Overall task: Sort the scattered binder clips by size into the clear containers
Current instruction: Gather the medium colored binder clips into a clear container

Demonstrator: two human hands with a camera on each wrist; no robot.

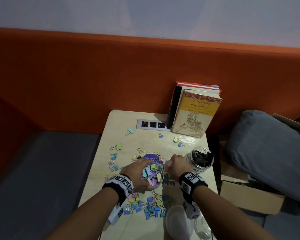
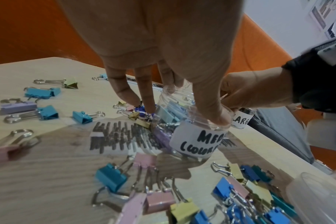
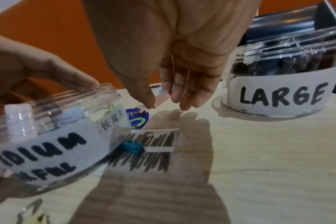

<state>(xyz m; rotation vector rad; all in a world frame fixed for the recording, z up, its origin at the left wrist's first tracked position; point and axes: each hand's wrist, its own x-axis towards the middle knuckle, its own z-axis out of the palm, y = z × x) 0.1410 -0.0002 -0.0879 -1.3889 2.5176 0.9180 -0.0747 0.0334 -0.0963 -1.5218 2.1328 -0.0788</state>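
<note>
Left hand (image 1: 137,172) grips the rim of the medium jar (image 1: 152,175), fingers curled round it, jar tilted and part full of coloured clips. Right hand (image 1: 177,164) hangs just beside it, fingers straight and relaxed, holding nothing. The large jar (image 1: 200,159) of black clips stands near the right edge of the tabletop (image 1: 189,170). Two jars in all. Loose clips (image 1: 145,207) crowd the near edge; bare wood lies between the jars. Three books (image 1: 196,111) stand at the far edge.
</note>
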